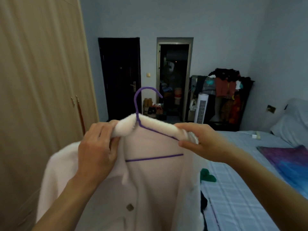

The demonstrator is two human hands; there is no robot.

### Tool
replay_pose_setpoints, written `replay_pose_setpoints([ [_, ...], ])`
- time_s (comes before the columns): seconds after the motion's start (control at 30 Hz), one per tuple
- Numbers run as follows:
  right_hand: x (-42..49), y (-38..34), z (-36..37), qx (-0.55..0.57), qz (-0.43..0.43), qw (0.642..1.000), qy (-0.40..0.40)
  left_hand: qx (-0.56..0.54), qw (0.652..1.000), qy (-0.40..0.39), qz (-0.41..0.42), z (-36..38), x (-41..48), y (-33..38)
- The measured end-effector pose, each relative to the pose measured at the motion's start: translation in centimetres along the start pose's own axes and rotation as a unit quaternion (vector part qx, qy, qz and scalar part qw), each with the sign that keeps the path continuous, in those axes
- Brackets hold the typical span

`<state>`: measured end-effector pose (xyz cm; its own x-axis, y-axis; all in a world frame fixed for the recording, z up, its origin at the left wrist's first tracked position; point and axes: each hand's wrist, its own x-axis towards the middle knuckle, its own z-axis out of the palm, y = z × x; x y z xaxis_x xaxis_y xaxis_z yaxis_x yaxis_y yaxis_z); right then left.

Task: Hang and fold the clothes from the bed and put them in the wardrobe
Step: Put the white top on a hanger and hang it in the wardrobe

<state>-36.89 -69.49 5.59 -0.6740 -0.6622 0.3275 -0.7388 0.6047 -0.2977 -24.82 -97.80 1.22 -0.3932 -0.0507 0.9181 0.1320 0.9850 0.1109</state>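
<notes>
A pale pink fleece jacket (pixel 150 184) hangs open on a purple wire hanger (pixel 154 158), held up in front of me with the hook pointing up. My left hand (pixel 98 147) grips the left side of the fluffy collar. My right hand (pixel 198 139) pinches the right end of the collar over the hanger's shoulder. The wardrobe (pixel 41 80) with shut beige doors fills the left. The bed (pixel 241 189) with a light blue checked sheet lies to the right, with a green garment (pixel 207 175) and a dark item (pixel 204 204) near its edge.
A blue and purple blanket (pixel 290 164) lies on the bed's right side, a pillow (pixel 290 127) beyond it. A dark door (pixel 120 77) and an open doorway (pixel 174 77) stand ahead. A white tower fan (pixel 202 108) and a loaded clothes rack (pixel 228 94) stand at the far right.
</notes>
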Motion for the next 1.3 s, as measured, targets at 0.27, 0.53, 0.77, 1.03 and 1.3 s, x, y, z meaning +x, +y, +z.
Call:
replay_pose_setpoints([
  [0.27,0.2,-3.7,3.2,0.015,0.089,0.994,0.057,0.002,1.0,0.004,-0.019,-3.5,-1.4,-3.3],
  [0.53,1.3,-9.9,5.5,0.061,0.023,0.986,0.156,-0.01,1.0,0.011,-0.025,-5.1,-2.3,-4.7],
  [0.77,1.8,-16.1,6.0,0.079,-0.138,0.97,0.186,-0.023,1.0,0.008,-0.014,-5.5,-2.6,-3.7],
  [1.03,0.9,-16.1,5.4,0.087,-0.119,0.969,0.198,-0.068,0.994,0.019,-0.08,-6.4,-3.4,-4.3],
  [1.3,0.7,-12.6,4.3,0.12,-0.095,0.974,0.166,-0.061,0.994,0.036,-0.08,-8.8,-3.3,-4.4],
])
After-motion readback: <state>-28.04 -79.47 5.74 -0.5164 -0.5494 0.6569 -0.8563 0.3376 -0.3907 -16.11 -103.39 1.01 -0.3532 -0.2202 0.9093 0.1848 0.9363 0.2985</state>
